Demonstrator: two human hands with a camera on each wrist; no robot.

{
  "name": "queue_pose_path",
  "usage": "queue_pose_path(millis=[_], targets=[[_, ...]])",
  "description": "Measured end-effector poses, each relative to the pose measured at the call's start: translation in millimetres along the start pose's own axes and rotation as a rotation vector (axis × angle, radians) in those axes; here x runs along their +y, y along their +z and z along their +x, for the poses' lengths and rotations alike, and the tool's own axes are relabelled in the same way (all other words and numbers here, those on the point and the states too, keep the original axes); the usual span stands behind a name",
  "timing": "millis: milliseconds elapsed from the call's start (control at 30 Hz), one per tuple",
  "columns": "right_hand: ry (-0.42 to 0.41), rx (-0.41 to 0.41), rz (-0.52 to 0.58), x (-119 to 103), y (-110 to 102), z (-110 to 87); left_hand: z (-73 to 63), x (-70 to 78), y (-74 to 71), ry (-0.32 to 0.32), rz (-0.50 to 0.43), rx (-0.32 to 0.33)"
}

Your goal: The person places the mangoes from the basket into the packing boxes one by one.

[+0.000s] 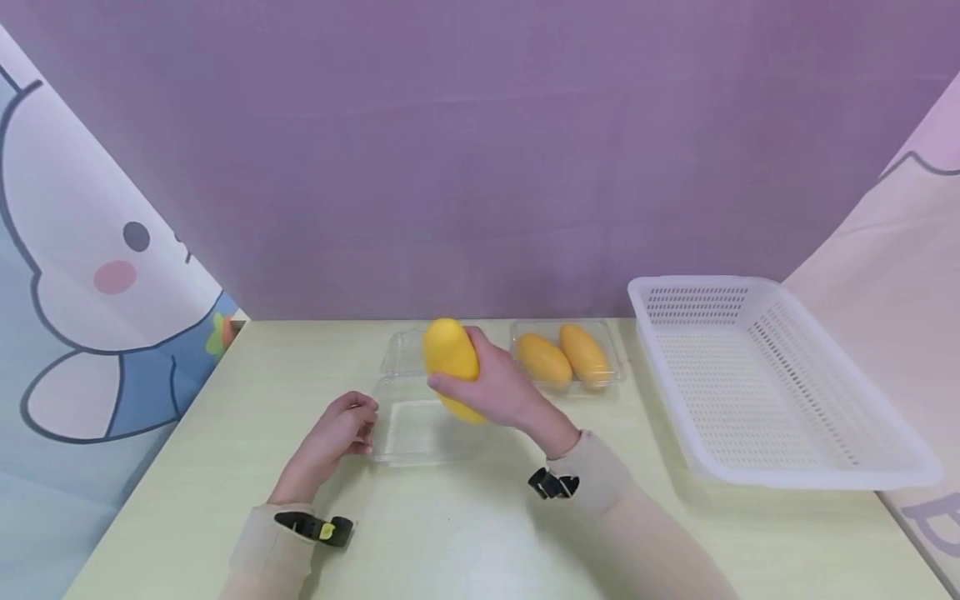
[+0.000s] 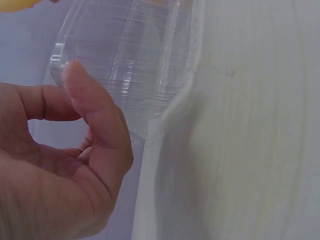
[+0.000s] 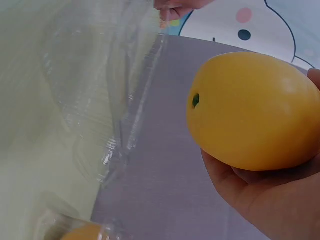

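Observation:
A yellow mango is gripped in my right hand, above a clear plastic clamshell box. The right wrist view shows the mango from its end, with a small dark green stem spot; fingers and palm wrap its underside. The box lies open, its lid folded back toward the wall. At the box's left edge, my left hand pinches the rim between curled fingers. In the left wrist view, a fingertip of the left hand overlaps the transparent rim.
Behind and to the right stands another clear box with two mangoes in it. A large white perforated plastic basket takes up the right side of the pale table. A purple cloth wall rises at the back edge.

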State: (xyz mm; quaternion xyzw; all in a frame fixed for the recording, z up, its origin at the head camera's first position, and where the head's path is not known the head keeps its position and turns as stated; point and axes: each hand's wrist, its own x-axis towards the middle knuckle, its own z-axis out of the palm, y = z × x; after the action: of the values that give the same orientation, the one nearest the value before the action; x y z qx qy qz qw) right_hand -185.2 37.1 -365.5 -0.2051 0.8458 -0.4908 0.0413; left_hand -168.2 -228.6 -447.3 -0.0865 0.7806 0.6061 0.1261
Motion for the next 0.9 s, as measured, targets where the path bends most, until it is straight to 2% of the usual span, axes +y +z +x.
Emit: queue_pose_path(millis=[400, 633, 900], targets=[[0.038, -0.079, 0.038, 11.1, 23.4, 7.5, 0.2, -0.3, 0.7, -0.015, 0.012, 0.008], [0.055, -0.106, -0.008, 15.7, 35.8, 9.2, 1.8, -2.0, 0.5, -0.015, 0.019, 0.009], [0.064, -0.137, -0.126, 19.5, 47.1, 11.1, 0.5, 0.1, 1.2, -0.013, 0.012, 0.009]])
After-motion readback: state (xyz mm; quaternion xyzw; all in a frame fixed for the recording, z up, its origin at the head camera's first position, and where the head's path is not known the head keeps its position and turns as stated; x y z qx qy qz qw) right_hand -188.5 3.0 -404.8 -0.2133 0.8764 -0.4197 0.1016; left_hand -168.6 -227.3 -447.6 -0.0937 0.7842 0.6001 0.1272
